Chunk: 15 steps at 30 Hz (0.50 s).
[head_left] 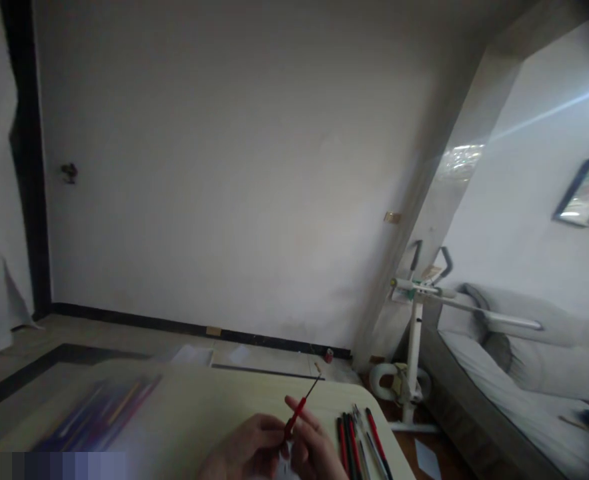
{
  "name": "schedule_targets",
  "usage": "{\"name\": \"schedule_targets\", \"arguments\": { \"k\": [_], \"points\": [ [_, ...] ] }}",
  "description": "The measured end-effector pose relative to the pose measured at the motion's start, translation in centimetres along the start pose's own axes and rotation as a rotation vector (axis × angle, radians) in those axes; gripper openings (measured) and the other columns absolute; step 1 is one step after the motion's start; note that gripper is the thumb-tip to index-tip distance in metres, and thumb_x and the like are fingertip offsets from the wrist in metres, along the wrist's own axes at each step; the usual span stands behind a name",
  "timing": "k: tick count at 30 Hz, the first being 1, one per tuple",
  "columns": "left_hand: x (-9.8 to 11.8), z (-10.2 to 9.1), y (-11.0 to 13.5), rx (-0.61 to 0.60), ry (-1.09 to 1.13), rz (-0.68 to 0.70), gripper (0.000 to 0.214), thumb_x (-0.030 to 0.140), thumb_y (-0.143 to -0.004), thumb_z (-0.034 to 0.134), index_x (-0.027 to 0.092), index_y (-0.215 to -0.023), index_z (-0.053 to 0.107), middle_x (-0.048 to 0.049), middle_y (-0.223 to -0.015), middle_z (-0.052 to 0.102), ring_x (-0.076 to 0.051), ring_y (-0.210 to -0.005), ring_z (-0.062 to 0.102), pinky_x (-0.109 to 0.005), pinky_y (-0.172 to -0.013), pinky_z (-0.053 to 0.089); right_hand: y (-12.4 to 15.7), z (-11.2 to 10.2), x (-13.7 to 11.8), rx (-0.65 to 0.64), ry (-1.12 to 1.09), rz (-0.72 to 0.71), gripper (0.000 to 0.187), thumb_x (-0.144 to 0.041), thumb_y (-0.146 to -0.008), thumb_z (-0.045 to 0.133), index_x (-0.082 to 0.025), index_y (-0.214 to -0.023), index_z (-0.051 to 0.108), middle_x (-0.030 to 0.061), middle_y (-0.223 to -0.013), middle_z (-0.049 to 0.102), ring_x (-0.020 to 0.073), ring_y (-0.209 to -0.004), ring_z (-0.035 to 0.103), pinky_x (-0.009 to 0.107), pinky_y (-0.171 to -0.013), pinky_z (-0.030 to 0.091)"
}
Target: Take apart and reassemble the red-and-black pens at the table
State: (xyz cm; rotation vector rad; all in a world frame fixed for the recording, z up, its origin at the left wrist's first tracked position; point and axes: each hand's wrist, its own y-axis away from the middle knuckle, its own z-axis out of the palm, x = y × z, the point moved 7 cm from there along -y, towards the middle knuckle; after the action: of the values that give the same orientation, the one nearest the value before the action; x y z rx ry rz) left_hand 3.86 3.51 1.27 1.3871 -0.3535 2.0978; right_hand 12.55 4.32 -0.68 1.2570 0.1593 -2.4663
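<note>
Low in the head view, my left hand (251, 443) and my right hand (315, 443) come together over the pale table (199, 400). Between their fingers is a slim red pen part (295, 415), tilted up to the right, with a thin dark rod sticking out of its upper end. My left fingertips pinch around its lower end. The fingers of my right hand are curled against its other side. Something clear or whitish (284, 461) shows below the fingers, too blurred to name. Several red, black and clear pens (354, 443) lie side by side just right of my right hand.
A blurred bunch of blue, purple and orange pens or sticks (99, 413) lies on the table's left side. Beyond the right table edge stand a white exercise machine (414, 340) and a grey sofa (524, 380). A plain wall (224, 167) rises behind.
</note>
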Motion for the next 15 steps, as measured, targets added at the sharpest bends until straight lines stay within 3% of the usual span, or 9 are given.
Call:
{"name": "schedule_targets", "arguments": {
  "k": [4,8,11,15],
  "points": [
    [1.0,0.9,1.5,0.085,0.059,-0.022,0.02,0.028,-0.063,0.07,0.012,-0.073,0.065,-0.0027,-0.063,0.059,-0.007,-0.046,0.048,-0.019,-0.046,0.036,3.7,0.8,-2.6,0.044,0.059,-0.018,0.052,-0.038,-0.062,0.071,-0.024,-0.11,0.056,-0.0092,-0.045,0.033,0.0027,-0.036,0.021,0.015,-0.036,0.013],
    [3.1,0.5,5.0,0.257,-0.004,0.033,0.027,0.033,-0.061,0.071,0.014,-0.077,0.061,-0.0057,-0.076,0.065,-0.008,-0.05,0.052,-0.021,-0.051,0.039,10.3,-0.3,-4.4,0.111,0.148,-0.015,0.047,-0.037,-0.064,0.07,-0.024,-0.108,0.057,-0.0102,-0.047,0.025,0.0028,-0.038,0.014,0.016,-0.036,0.009],
    [3.5,-1.1,8.0,0.402,-0.224,0.054,0.033,0.038,-0.062,0.068,0.015,-0.084,0.059,-0.007,-0.082,0.066,-0.01,-0.052,0.054,-0.022,-0.052,0.039,16.0,-2.8,-4.5,0.212,0.187,0.013,0.048,-0.039,-0.065,0.068,-0.023,-0.109,0.056,-0.0097,-0.05,0.024,0.0028,-0.04,0.016,0.016,-0.037,0.01],
    [3.2,-2.9,11.6,0.599,-0.746,0.053,0.023,0.036,-0.072,0.054,0.014,-0.075,0.055,-0.0049,-0.072,0.062,-0.011,-0.043,0.048,-0.023,-0.045,0.031,22.8,-6.1,-3.8,0.359,0.204,0.02,0.051,-0.045,-0.064,0.067,-0.022,-0.108,0.056,-0.0096,-0.051,0.02,0.0026,-0.04,0.018,0.016,-0.038,0.009]
  ]
}}
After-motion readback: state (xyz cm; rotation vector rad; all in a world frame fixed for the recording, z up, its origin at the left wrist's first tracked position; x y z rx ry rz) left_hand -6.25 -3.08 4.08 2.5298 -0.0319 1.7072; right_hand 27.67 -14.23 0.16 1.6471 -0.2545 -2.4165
